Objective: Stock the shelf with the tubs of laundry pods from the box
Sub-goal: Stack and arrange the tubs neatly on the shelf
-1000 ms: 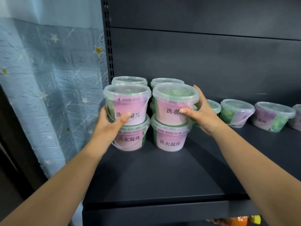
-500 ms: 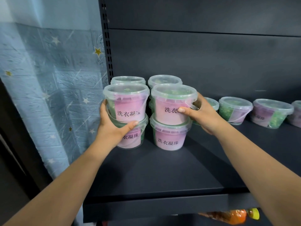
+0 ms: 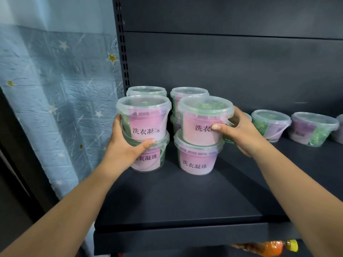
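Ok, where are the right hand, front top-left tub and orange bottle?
right hand (image 3: 241, 135): head view, back of hand
front top-left tub (image 3: 144, 119): head view, pink label
orange bottle (image 3: 272, 248): head view, orange body

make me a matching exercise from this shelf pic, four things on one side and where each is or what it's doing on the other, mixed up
Things:
1. left hand
2. right hand
3. orange bottle with a yellow cap
4. low clear plastic tub of green pods

Places and states:
a. is below the dark metal shelf
b. grips the upper front-left clear plastic tub with a pink label
c. stands unstacked, right of the stacks
d. grips the upper front-right clear pink-labelled tub

Pairs: 1-b, 2-d, 3-a, 4-c
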Motion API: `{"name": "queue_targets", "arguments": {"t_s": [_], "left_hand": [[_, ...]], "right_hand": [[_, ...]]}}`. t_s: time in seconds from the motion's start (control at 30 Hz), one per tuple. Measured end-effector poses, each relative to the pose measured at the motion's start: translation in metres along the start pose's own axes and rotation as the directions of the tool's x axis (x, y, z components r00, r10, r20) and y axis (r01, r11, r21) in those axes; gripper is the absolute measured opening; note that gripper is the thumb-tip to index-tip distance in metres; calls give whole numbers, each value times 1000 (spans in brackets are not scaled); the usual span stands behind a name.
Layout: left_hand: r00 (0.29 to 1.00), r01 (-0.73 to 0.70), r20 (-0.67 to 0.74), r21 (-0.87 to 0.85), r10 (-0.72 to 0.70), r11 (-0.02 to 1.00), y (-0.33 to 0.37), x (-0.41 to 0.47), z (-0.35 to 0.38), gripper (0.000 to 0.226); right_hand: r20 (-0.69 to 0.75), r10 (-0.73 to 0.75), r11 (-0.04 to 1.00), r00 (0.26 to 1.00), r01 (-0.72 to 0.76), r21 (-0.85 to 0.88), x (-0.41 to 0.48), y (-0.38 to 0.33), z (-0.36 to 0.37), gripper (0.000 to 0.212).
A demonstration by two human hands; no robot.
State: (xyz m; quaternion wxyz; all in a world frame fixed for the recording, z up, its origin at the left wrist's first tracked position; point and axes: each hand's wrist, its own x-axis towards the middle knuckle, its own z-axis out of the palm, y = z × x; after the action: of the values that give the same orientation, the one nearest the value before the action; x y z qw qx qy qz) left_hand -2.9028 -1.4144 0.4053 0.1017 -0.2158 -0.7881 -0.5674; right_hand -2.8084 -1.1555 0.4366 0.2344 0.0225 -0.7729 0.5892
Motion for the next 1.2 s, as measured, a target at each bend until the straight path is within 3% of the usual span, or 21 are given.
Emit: {"name": "queue_targets", "arguments": {"t_s": [0.4,0.57,0.73,0.83,0.9,1.07,1.2], "left_hand": [[999,-8,32,-51,10,999,2,-7,-2,101],[998,-16,53,-94,21,995,-6,-5,1,100],[998,-31,43,-95,35,995,-7,-3,3,97],[999,-38,30,-96,41,995,-6,-6,4,100],[999,-38,-11,-77,37,996,-4,-10,4,107],[962,-100,-242,125,128,987,25,-31,1,85],[896,-249,-327,187,299,950,59,-47,12,66]], "right_hand": [[105,66,997,992,-69,28,4,-4,0,94],[58,73,995,996,-77,66,-2,3,4,89],[53,103,994,993,-105,35,-12,24,21,117],[47,112,993,993,-114,37,-12,26,22,92],[46,123,992,991,-123,1,-13,22,21,75],[5,81,982,997,-79,-170,-18,11,-3,94],[-30,-36,908,999,20,-418,-21,7,-56,67]]}}
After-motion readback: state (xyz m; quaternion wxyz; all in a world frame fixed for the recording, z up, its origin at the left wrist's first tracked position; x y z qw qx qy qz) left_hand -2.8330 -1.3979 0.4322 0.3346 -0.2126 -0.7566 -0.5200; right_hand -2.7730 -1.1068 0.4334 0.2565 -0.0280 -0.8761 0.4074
